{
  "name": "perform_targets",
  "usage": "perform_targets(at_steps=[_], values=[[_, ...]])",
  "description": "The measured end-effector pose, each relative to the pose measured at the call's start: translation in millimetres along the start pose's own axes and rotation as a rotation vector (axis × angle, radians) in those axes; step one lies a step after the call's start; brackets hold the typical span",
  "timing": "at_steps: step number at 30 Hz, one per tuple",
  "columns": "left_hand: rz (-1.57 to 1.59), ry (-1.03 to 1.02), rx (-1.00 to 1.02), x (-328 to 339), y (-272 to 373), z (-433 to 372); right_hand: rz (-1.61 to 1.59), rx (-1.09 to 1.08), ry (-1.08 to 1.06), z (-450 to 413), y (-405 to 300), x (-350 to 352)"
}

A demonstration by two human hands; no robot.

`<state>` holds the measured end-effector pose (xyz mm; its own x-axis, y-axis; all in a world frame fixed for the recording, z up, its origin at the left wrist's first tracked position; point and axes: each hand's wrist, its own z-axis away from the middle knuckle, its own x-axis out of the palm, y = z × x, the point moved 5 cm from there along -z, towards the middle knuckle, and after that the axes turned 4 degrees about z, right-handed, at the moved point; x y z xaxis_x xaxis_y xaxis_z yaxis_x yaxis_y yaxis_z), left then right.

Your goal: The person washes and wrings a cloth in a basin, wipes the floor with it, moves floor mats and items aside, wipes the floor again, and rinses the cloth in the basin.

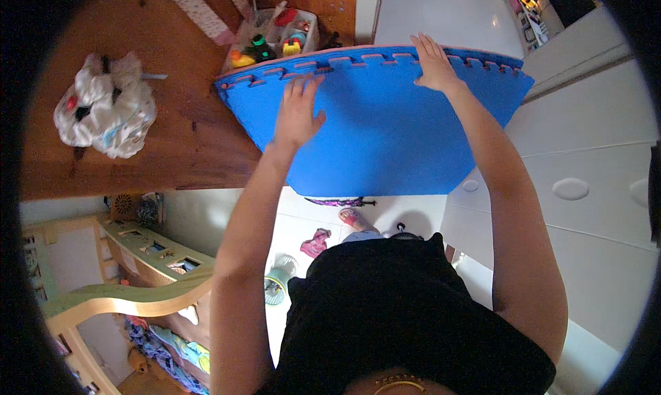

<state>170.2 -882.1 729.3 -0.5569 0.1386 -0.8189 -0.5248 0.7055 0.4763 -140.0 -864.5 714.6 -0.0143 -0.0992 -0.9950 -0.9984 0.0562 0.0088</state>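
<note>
A stack of blue interlocking foam mats (pixel 382 132) stands upright before me, with a reddish layer showing along the toothed top edge. My left hand (pixel 301 108) is at the mats' upper left, fingers extended up to the notched edge and thumb apart. Farther right, my right hand (pixel 436 67) lies against the same edge, its straight fingertips reaching past the top. Neither hand is closed around anything. Whether the left palm presses on the foam cannot be told. The mats hide whatever is directly behind them.
Left of the mats, a wooden surface (pixel 191 157) bears a crumpled white plastic bag (pixel 111 108). A toy bin (pixel 304 21) stands behind them. White drawers (pixel 557 152) flank the right. On the floor are a pink cloth (pixel 315 243), a purple toy sword (pixel 338 202) and a mesh basket (pixel 279 281).
</note>
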Motion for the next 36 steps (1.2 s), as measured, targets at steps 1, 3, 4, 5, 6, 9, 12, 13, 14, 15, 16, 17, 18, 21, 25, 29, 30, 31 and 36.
perform_targets(at_steps=[1,3,4,5,6,9,12,13,14,15,16,17,18,21,25,29,30,31,36], values=[[-0.04,-0.012,0.029,4.5,-1.2,-15.8,0.051,0.015,-0.036,-5.0,9.5,3.9],[-0.074,-0.038,0.057,14.9,-3.1,-41.2,0.038,0.021,-0.079,-10.1,19.5,13.7],[-0.142,-0.07,0.034,19.8,-5.7,-52.6,0.045,0.053,-0.106,-12.6,21.6,16.2],[-0.209,-0.102,0.011,24.9,-8.0,-62.3,0.053,0.083,-0.134,-14.5,22.6,18.8],[-0.265,-0.136,0.01,32.0,-10.4,-70.2,0.05,0.089,-0.142,-15.1,22.5,21.1],[-0.342,-0.163,0.03,49.4,-9.8,-82.3,0.062,0.133,-0.284,-10.1,26.4,36.0],[-0.469,-0.259,-0.031,65.5,-7.1,-89.7,0.097,0.103,-0.131,-6.6,34.3,37.5],[-0.511,-0.287,-0.069,69.6,-8.6,-87.8,0.114,0.059,-0.079,-4.5,34.9,34.9],[-0.524,-0.227,-0.033,70.2,-6.9,-85.7,0.129,0.013,-0.026,-1.7,35.5,31.7],[-0.522,-0.242,-0.05,69.5,-6.9,-80.7,0.12,0.001,-0.042,2.1,32.8,26.5],[-0.553,-0.196,-0.034,64.8,-2.2,-78.7,0.124,-0.042,-0.035,8.1,29.9,16.6],[-0.585,-0.15,-0.019,60.8,1.6,-74.4,0.128,-0.087,-0.027,14.2,26.2,10.0],[-0.567,0.014,0.093,55.8,7.6,-66.7,0.12,-0.139,0.042,24.3,27.1,3.5],[-0.533,-0.132,0.057,43.6,34.9,-52.4,0.095,-0.204,-0.053,52.7,27.0,-11.1],[-0.417,-0.193,0.038,28.7,55.9,-11.5,0.07,-0.308,-0.077,88.1,8.5,-27.6],[-0.342,-0.24,-0.043,17.2,83.1,33.1,0.007,-0.265,-0.31,128.3,-9.3,-39.7],[-0.314,-0.264,-0.07,15.7,90.5,40.7,-0.026,-0.287,-0.318,138.5,-12.2,-44.5],[-0.34,-0.254,-0.082,11.7,96.4,51.2,-0.027,-0.308,-0.311,143.4,-19.4,-50.1],[-0.296,-0.224,-0.127,2.6,117.2,92.2,-0.087,-0.243,-0.487,181.5,-28.1,-52.6]])
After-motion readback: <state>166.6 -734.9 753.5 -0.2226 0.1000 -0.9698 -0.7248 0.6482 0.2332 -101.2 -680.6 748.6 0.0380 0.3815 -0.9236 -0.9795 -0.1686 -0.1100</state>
